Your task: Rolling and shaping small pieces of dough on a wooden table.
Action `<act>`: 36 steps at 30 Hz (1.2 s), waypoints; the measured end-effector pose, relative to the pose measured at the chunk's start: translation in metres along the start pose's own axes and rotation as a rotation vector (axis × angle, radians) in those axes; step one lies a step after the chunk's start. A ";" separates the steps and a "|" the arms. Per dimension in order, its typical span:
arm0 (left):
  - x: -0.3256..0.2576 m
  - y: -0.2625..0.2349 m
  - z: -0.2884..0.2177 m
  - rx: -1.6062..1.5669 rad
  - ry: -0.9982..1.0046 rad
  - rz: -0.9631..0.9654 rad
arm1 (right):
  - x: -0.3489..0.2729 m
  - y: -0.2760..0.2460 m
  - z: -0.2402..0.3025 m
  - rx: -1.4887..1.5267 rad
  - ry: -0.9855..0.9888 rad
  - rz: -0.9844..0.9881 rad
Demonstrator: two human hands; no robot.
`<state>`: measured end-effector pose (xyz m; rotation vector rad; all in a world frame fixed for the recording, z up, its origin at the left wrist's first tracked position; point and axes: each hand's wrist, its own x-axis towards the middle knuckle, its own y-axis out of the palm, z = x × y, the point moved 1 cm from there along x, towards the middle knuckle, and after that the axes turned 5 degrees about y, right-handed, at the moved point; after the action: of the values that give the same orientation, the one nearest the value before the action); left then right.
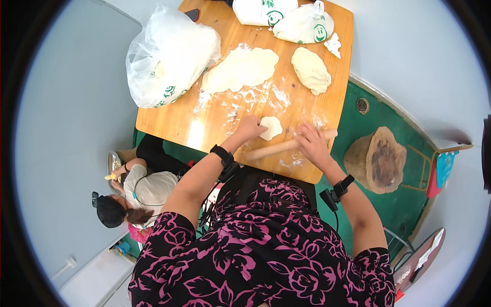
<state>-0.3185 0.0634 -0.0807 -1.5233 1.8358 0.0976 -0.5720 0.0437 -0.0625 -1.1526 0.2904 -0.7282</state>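
A small flat round of dough (271,128) lies on the floured wooden table (174,120) in front of me. My left hand (250,127) is closed on its left edge, fingers bent. A wooden rolling pin (273,149) lies slantwise just nearer to me than the round, apart from it. My right hand (313,141) rests over the pin toward its right end, with fingers curved across it. Farther back are a wide flat sheet of dough (243,69) and, to its right, a thick folded lump of dough (311,70).
A large plastic bag (171,59) sits at the table's left. White bags (305,24) and a crumpled white scrap (333,45) are at the far side. A co-worker in a black cap (110,211) is low at the left. A wooden stump (381,159) stands right of the table.
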 end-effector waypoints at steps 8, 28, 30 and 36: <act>-0.001 -0.006 -0.029 0.536 0.084 -0.124 | 0.056 0.006 0.002 -0.021 -0.062 0.045; 0.004 -0.015 -0.011 0.302 0.028 -0.069 | 0.046 0.024 0.009 -0.185 0.172 0.042; 0.004 -0.014 -0.009 0.329 0.070 -0.094 | 0.029 0.021 0.010 -0.135 0.135 0.035; 0.007 -0.014 -0.022 0.370 0.063 -0.052 | 0.081 0.021 -0.006 -0.229 0.167 -0.047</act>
<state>-0.3172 0.0426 -0.0634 -1.3219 1.7440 -0.3024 -0.5079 -0.0094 -0.0717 -1.3207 0.4991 -0.8508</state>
